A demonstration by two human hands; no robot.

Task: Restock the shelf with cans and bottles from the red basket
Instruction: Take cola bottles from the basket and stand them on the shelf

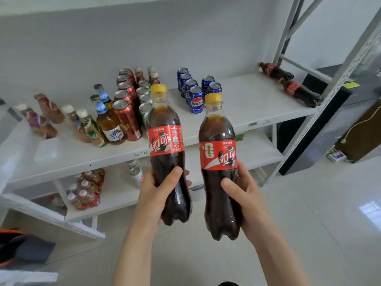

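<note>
Curling fingers [172, 177] round cola bottles [166, 159] below labels: left hand [154, 196], right hand [246, 195].

A shop stockroom, by the look: a white metal shelf [247, 104] carries drinks grouped by kind, blue cans [195, 98] beside red cans [125, 112]. Behind the shelf stands a bare white wall [185, 38]; below it lie pale floor tiles [309, 213].
</note>
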